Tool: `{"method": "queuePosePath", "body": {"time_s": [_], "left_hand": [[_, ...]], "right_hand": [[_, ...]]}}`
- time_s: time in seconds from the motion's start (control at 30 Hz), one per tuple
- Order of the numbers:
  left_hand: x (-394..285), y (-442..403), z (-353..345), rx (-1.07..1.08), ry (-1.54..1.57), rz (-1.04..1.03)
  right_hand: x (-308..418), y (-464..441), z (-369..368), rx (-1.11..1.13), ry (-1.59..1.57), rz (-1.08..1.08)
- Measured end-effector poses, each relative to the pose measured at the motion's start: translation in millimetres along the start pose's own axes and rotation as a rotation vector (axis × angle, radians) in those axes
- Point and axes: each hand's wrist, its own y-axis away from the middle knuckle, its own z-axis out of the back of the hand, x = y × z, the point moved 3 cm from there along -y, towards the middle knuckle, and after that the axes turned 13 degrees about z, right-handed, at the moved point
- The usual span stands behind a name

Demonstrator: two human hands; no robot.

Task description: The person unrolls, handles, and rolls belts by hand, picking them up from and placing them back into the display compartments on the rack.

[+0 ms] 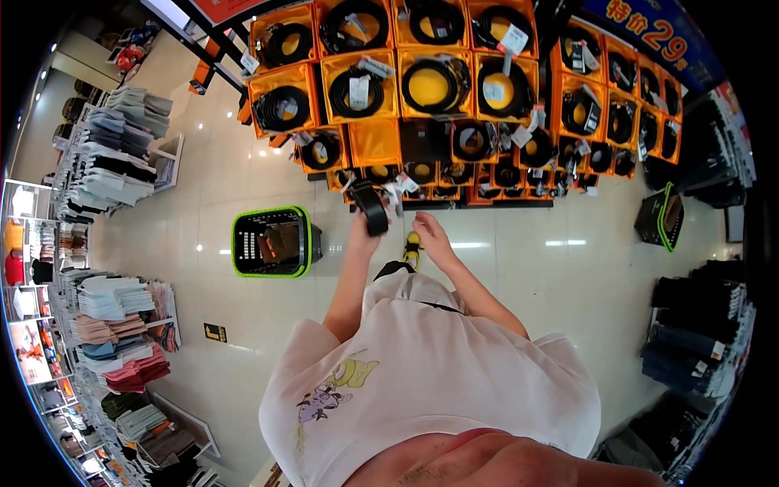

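My left hand (363, 234) is wrapped round a coiled black belt (372, 209), with white tags beside it. To its right, my right hand (430, 233) is raised with its fingers apart, near the tags but apart from the belt. Both hands are just in front of a rack of orange boxes (375, 144), most of which hold a coiled black belt with a tag. One orange box in the lower row, above my hands, shows no belt, and a dark box stands beside it.
A black basket with a green rim (306, 243) stands on the floor at left, brown items inside. Another green-rimmed basket (670, 217) is at right. Clothes racks (118, 300) line the left, and dark garments (694, 325) hang at right.
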Motion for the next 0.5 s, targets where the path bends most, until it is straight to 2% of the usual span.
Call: {"method": "queuePosePath", "body": {"time_s": [0.1,0.17,0.23,0.3,0.37,0.4,0.43,0.5], "left_hand": [[-62.4,-21.7,-30.8,0.004,0.032,-0.189],[-90.0,-59.9,-21.7,-0.008,0.025,-0.376],[-105.1,-69.8,-37.9,-0.126,0.057,-0.356],[-109.4,-101.7,-39.9,-0.149,-0.097,-0.391],[-105.1,-141.7,-27.7,-0.299,-0.384,-0.45],[-101.7,-155.7,-22.7,-0.49,-0.622,-0.397],[-94.0,-179.5,-6.5,-0.492,-0.734,-0.451],[-84.6,-196.4,3.3,-0.622,-1.0,-0.741]], "right_hand": [[5.5,-34.1,5.1,0.093,0.024,-0.025],[23.6,-51.3,8.3,0.138,0.068,-0.037],[27.8,-66.4,15.0,0.131,0.056,-0.043],[21.3,-78.4,24.6,0.103,-0.007,-0.074],[13.6,-85.1,31.0,0.035,-0.006,-0.073],[10.8,-84.1,35.4,0.016,-0.015,-0.089],[9.5,-81.1,39.0,-0.003,-0.023,-0.107],[7.6,-72.4,44.8,-0.037,-0.025,-0.151]]}}
